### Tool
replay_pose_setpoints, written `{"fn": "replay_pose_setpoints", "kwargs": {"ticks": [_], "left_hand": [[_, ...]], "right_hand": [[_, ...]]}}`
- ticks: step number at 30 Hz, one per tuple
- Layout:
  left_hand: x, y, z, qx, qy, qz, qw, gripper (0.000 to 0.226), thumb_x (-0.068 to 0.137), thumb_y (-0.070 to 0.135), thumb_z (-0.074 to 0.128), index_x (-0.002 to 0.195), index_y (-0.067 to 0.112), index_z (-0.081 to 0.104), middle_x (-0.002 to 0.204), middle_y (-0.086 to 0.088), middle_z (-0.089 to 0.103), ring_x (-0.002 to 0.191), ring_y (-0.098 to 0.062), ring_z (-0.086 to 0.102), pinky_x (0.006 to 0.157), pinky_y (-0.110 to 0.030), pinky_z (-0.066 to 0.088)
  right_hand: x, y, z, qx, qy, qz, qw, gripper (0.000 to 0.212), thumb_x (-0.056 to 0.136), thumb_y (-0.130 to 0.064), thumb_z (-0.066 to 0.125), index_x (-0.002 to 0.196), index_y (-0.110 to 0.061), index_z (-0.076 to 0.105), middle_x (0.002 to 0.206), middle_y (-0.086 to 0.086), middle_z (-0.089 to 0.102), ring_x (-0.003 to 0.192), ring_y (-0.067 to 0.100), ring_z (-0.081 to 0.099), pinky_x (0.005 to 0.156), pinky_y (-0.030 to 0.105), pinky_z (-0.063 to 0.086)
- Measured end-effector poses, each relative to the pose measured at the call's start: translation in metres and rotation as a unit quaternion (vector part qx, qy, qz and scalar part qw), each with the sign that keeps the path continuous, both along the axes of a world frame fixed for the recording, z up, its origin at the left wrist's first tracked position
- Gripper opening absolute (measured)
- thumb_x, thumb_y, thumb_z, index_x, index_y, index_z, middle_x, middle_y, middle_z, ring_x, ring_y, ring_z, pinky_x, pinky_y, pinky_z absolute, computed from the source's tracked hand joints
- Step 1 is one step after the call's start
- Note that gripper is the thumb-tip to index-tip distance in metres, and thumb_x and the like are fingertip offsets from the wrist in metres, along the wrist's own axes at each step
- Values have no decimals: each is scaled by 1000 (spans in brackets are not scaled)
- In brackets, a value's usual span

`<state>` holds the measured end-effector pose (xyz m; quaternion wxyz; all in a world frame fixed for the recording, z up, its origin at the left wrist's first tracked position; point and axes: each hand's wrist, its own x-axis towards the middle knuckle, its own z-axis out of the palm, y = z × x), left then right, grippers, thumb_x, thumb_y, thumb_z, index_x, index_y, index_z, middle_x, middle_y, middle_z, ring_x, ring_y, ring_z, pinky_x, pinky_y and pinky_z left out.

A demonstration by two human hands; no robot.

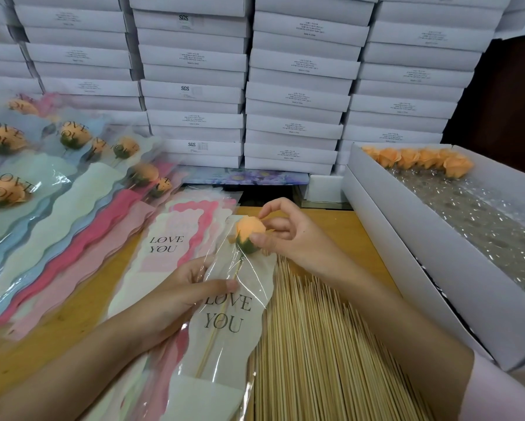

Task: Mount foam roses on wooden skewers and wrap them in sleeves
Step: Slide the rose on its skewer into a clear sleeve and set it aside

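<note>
An orange foam rose [249, 228] with a green base sits on a wooden skewer [217, 325] that runs down inside a clear sleeve [224, 338] printed "LOVE YOU". My right hand [288, 235] pinches the rose head at the sleeve's top opening. My left hand [176, 296] grips the sleeve at its left edge, thumb pressed on the film over the skewer. The sleeve lies tilted over a stack of empty sleeves [170, 247].
A wide bed of loose skewers [322, 344] covers the wooden table [57, 326] at the lower right. Finished wrapped roses [73, 165] pile up at the left. A white box [407, 268] on the right holds orange roses [419, 158]. Stacked white cartons [285, 86] form the back wall.
</note>
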<state>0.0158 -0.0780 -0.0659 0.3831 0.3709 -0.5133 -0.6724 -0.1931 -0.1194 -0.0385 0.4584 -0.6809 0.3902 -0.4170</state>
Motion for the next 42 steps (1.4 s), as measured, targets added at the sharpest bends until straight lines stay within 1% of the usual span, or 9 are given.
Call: {"fn": "replay_pose_setpoints", "kwargs": {"ticks": [6, 10, 13, 18, 23, 26, 31, 35, 42], "left_hand": [[1, -1, -1, 1, -17, 24, 1000, 27, 70, 18, 78, 95, 8, 74, 96, -23, 72, 81, -29, 72, 66, -31, 57], [1, -1, -2, 6, -20, 18, 1000, 35, 61, 24, 84, 92, 12, 75, 91, -20, 72, 76, -28, 71, 63, -33, 57], [1, -1, -2, -4, -18, -2, 1000, 36, 65, 22, 83, 98, 12, 74, 93, -19, 73, 77, -28, 72, 65, -32, 58], [3, -2, -3, -14, -21, -8, 1000, 34, 67, 21, 83, 100, 14, 74, 98, -21, 73, 81, -29, 73, 65, -32, 58], [3, -4, -7, -32, -36, -10, 999, 10, 79, 14, 77, 89, 17, 76, 83, -12, 74, 71, -23, 72, 60, -27, 56], [3, -5, -8, -36, -40, -10, 999, 21, 85, 28, 71, 102, 15, 75, 101, -16, 74, 89, -27, 73, 70, -27, 57], [-4, -6, -6, -10, -43, 53, 998, 29, 83, 42, 53, 69, 39, 79, 81, 17, 75, 73, 8, 68, 64, -11, 51], [-6, -6, -5, -1, -18, 55, 998, 47, 93, 34, 44, 60, 41, 76, 74, 22, 73, 66, 12, 66, 49, -3, 45], [1, -8, -9, -5, 22, 16, 1000, 37, 92, 35, 46, 107, 19, 76, 114, -11, 71, 106, -21, 68, 77, -22, 56]], "right_hand": [[1, 2, 0, -50, 7, 1, 999, 33, 82, -12, 76, 98, -22, 50, 107, -9, 69, 82, 7, 68, 80, 22, 51], [2, 1, 0, -53, 23, 1, 998, 21, 84, -11, 74, 97, -16, 59, 119, -1, 68, 91, 16, 71, 88, 34, 56], [2, 0, -2, -51, 36, -10, 998, 18, 84, -10, 74, 96, -15, 62, 116, 1, 68, 91, 17, 70, 85, 35, 57], [0, 0, -1, -47, 39, -29, 998, 27, 82, -15, 76, 103, -22, 60, 111, -4, 66, 85, 9, 67, 70, 17, 49], [2, 1, -2, -55, 63, -32, 996, 20, 83, -15, 76, 94, -25, 63, 107, -8, 65, 85, 5, 65, 72, 18, 48], [1, 0, -2, -52, 63, -45, 996, 16, 83, -15, 75, 92, -21, 63, 99, -11, 66, 82, 2, 64, 72, 17, 49], [0, 1, -3, -52, 65, -60, 995, 11, 84, -15, 74, 90, -12, 65, 92, -11, 67, 79, -3, 64, 73, 14, 51], [1, 1, -2, -51, 63, -59, 995, 8, 87, -13, 72, 88, -11, 64, 95, -4, 68, 80, 0, 63, 76, 18, 52], [4, 4, -2, -36, 53, -34, 997, 8, 88, -7, 69, 85, -10, 62, 85, 1, 67, 77, 5, 61, 75, 17, 49]]}}
